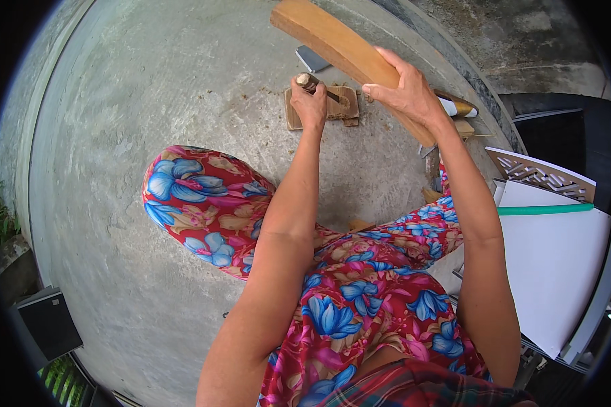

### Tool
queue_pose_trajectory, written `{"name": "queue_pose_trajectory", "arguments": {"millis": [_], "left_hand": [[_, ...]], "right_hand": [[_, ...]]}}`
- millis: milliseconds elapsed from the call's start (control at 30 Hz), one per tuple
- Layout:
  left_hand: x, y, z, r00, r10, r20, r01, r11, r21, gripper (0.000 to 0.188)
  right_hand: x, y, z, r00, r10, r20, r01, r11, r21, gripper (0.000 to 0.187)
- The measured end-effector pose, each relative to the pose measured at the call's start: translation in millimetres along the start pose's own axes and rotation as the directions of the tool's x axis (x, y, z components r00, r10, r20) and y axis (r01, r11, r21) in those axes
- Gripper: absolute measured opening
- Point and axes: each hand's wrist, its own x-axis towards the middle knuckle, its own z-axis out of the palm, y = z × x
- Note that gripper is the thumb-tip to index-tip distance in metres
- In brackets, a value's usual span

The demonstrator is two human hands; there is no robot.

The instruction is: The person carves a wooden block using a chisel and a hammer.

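Observation:
My left hand (309, 107) is closed around a wooden-handled chisel (308, 82). The tool slants, and its dark blade reaches down to the right onto a small wooden block (297, 119) with rounded corners. That block lies on the concrete floor, with shavings and chips around it and a rough hollow where the blade meets it. Higher and to the right, my right hand (412, 95) grips a long, thick wooden bar (336, 45) near its lower part. The bar is raised at a slant, its far end pointing up and left, apart from the chisel.
A dark grey flat object (311, 59) lies behind the block. Beside my right forearm are a white and brown cylinder (460, 106) and wood pieces (464, 128). A white panel (550, 258) with a green strip (546, 209) stands at right. My patterned trouser leg (204, 203) is bent at left.

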Motion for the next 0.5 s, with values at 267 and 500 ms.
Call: {"name": "queue_pose_trajectory", "arguments": {"millis": [267, 500], "left_hand": [[0, -10, 4, 0.996, 0.088, 0.022, -0.088, 0.996, -0.014, 0.035], [9, 7, 2, 0.993, -0.038, 0.111, 0.037, 0.999, 0.011, 0.032]], "right_hand": [[-2, 22, 42, 0.96, 0.146, 0.238, -0.118, 0.985, -0.129, 0.088], [-3, 24, 13, 0.997, 0.079, 0.002, -0.078, 0.996, -0.042, 0.085]]}}
